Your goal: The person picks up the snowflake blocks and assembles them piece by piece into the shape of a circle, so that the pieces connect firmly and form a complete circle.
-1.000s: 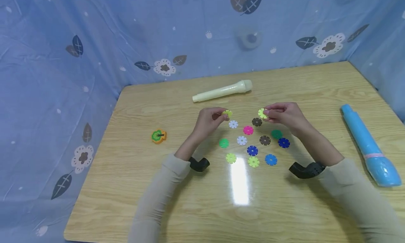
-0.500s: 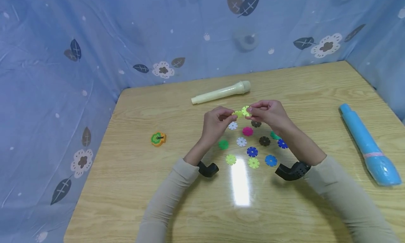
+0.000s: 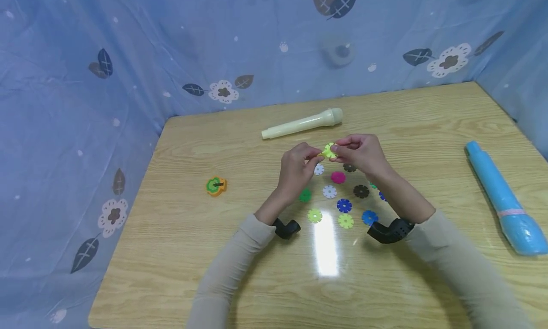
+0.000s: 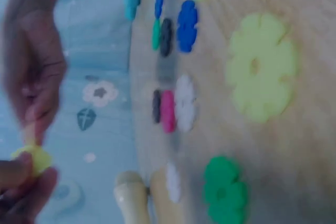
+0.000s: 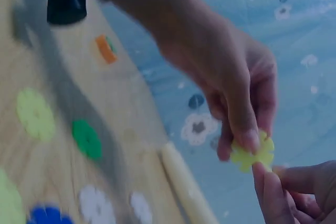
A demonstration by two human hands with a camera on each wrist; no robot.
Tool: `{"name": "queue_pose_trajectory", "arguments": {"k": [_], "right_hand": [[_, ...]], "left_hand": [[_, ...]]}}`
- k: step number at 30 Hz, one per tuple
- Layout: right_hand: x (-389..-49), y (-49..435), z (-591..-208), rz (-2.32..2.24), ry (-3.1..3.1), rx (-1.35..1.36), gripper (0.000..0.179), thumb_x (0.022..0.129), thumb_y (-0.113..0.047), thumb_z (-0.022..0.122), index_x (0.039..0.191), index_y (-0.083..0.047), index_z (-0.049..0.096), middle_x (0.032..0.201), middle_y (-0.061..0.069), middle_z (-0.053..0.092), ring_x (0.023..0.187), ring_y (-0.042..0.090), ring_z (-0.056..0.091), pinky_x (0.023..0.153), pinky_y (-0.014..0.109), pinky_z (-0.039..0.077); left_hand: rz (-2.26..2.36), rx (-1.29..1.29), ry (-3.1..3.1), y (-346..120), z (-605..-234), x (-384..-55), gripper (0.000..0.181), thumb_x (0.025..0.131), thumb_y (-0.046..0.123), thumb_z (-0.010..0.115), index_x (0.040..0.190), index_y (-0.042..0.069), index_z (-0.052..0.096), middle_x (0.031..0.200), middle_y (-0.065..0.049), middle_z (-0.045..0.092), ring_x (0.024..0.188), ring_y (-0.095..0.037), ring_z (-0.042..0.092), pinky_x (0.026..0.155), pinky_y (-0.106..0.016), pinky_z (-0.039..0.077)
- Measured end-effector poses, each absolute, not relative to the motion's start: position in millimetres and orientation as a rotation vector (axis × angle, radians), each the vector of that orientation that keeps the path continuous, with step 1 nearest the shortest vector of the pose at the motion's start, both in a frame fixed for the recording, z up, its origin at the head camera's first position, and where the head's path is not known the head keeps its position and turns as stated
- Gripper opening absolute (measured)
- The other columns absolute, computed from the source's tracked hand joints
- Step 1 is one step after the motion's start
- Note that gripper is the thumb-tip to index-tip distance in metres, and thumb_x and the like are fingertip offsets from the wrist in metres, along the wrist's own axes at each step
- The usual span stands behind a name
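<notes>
- Nearest, 2 yellow-green discs (image 3: 346,221) lie loose on the table (image 3: 150,253); the right wrist camera (image 3: 390,231) hangs beside a blue disc (image 3: 370,218) and could brush it if that arm dips.
- Farther in, the left hand (image 3: 295,169) pinches 1 yellow disc (image 5: 242,160) by its rim, thumb and fingers drawn together.
- Just beside it, the right hand (image 3: 364,153) pinches a 2nd yellow disc (image 3: 328,153), its grip equally narrow.
- Both held discs appear to meet above the tabletop, set at different angles; whether their slots engage, I cannot tell. Misaligned slots could let 1 slip onto the pieces below.
- Beyond lies a cream microphone (image 3: 303,123).
</notes>
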State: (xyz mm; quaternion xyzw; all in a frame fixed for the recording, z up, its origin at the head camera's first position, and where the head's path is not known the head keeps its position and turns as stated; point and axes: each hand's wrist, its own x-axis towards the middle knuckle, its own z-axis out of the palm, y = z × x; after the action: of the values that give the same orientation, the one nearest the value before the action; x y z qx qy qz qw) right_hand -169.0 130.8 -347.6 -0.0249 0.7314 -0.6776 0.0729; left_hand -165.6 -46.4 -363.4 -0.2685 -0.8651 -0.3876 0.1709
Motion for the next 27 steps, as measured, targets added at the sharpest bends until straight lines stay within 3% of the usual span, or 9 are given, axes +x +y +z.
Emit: {"name": "queue_pose_trajectory", "arguments": {"k": [6, 12, 17, 20, 23, 27], "right_hand": [[-183.0, 134.3, -359.1, -1.910, 2.223, -0.109, 0.031, 0.087, -0.009, 0.062, 0.107, 0.014, 0.056, 0.073, -0.007, 0.068, 0.066, 0.010, 0.068, 0.067, 0.026, 0.055], [-184.9, 129.9, -363.4, -1.854, 2.258, -0.197, 0.029, 0.087, -0.008, 0.062, 0.106, 0.012, 0.056, 0.071, -0.010, 0.068, 0.066, 0.010, 0.068, 0.069, 0.031, 0.055], [-184.9, 136.1, -362.8, -1.771, 2.340, -0.280, 0.035, 0.088, -0.020, 0.062, 0.112, 0.005, 0.058, 0.082, 0.001, 0.072, 0.071, 0.016, 0.068, 0.065, 0.031, 0.055], [-188.5, 152.9, -367.6, -1.636, 2.493, -0.344, 0.037, 0.090, -0.027, 0.059, 0.115, -0.001, 0.062, 0.093, 0.003, 0.068, 0.071, 0.018, 0.061, 0.059, 0.028, 0.048], [-192.1, 173.7, -376.1, -1.439, 2.586, -0.373, 0.034, 0.089, -0.024, 0.061, 0.116, -0.003, 0.063, 0.088, 0.006, 0.056, 0.063, 0.016, 0.044, 0.054, 0.025, 0.037], [-193.8, 189.1, -388.3, -1.167, 2.583, -0.441, 0.037, 0.082, -0.016, 0.068, 0.117, -0.005, 0.063, 0.079, 0.006, 0.043, 0.060, 0.011, 0.035, 0.056, 0.025, 0.034]], "left_hand": [[-1.447, -0.587, -2.712, -53.4, -361.8, -190.0, 0.023, 0.085, 0.027, 0.065, 0.096, 0.008, 0.072, 0.091, -0.005, 0.072, 0.079, -0.012, 0.067, 0.069, -0.018, 0.050], [-1.709, -0.500, -2.825, -54.3, -364.3, -204.5, 0.024, 0.087, 0.021, 0.063, 0.099, 0.001, 0.070, 0.096, -0.013, 0.070, 0.087, -0.023, 0.066, 0.072, -0.019, 0.050], [-1.847, -0.423, -2.876, -55.8, -365.6, -205.4, 0.022, 0.087, 0.018, 0.063, 0.098, -0.001, 0.069, 0.095, -0.016, 0.068, 0.093, -0.028, 0.064, 0.077, -0.021, 0.049], [-1.893, -0.377, -2.864, -59.5, -365.3, -205.5, 0.023, 0.089, 0.018, 0.061, 0.099, -0.001, 0.068, 0.099, -0.019, 0.067, 0.098, -0.032, 0.061, 0.085, -0.031, 0.049], [-1.917, -0.303, -2.868, -64.8, -366.4, -206.3, 0.023, 0.089, 0.020, 0.060, 0.098, -0.001, 0.067, 0.101, -0.020, 0.066, 0.100, -0.032, 0.059, 0.090, -0.038, 0.046], [-1.931, -0.234, -2.882, -70.5, -369.5, -206.1, 0.024, 0.089, 0.021, 0.061, 0.098, 0.000, 0.067, 0.100, -0.017, 0.066, 0.096, -0.025, 0.058, 0.086, -0.032, 0.047]]}}
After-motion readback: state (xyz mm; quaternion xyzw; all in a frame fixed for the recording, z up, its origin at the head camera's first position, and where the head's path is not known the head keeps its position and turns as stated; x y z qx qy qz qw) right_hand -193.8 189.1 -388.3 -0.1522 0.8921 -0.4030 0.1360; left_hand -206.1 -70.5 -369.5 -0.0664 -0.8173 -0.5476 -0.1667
